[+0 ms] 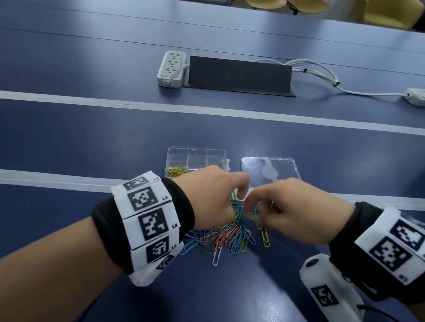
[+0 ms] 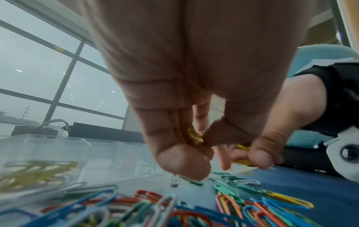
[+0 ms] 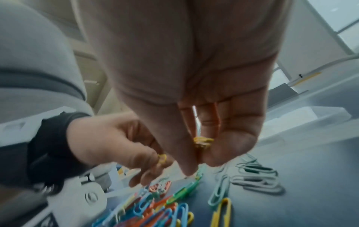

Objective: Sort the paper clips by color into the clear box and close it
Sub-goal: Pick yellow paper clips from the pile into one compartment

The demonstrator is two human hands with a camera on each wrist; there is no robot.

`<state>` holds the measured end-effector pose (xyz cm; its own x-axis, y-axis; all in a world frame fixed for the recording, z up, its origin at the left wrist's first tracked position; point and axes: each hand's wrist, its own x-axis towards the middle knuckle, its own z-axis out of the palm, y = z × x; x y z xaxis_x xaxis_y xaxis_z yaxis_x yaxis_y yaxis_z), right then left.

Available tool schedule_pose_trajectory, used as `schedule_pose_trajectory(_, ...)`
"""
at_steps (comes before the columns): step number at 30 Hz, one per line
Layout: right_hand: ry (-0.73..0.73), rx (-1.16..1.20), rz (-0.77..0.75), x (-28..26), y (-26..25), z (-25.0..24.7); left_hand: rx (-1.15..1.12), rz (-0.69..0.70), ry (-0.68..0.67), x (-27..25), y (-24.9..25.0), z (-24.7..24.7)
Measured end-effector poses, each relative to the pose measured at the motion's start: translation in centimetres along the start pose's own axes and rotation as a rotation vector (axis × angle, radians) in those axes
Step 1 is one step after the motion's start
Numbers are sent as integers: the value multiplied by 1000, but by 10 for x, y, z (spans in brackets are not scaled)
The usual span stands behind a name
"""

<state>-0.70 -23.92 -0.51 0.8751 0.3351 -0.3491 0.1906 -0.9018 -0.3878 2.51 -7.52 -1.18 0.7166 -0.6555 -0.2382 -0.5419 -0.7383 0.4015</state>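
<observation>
Yellow paper clips (image 2: 194,137) pinched between thumb and fingertips of the left hand (image 1: 209,196), fingers curled narrow around them; more yellow clips (image 3: 203,142) gripped the same way in the right hand (image 1: 290,211), thumb pressed to the fingers; both hands close together, fingertips almost meeting; directly beneath and just nearer than both grips, on the blue table (image 1: 217,305), a loose pile of mixed clips (image 1: 224,237), blue, red, green, white and yellow tangled together; one single yellow clip (image 1: 266,236) lying below the right pinch, apart from the pile's edge; just beyond the left grip, the clear box (image 1: 197,159), open, with a bunch of sorted yellow clips (image 1: 176,172) in its near-left compartment; beyond the right grip, beside the box, its clear lid (image 1: 269,170) lying flat; well beyond both, two white power strips (image 1: 171,68) and a black cable hatch (image 1: 240,75).
</observation>
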Motion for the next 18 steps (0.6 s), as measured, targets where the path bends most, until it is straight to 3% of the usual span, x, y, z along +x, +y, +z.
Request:
schedule_pose_trajectory(8,-10,251,227,-12,19,1,83,-98,-68,5,6,9)
schedule_pose_trajectory(18,83,-134,91,-11,0,20,164,-90,-126,7,1,5)
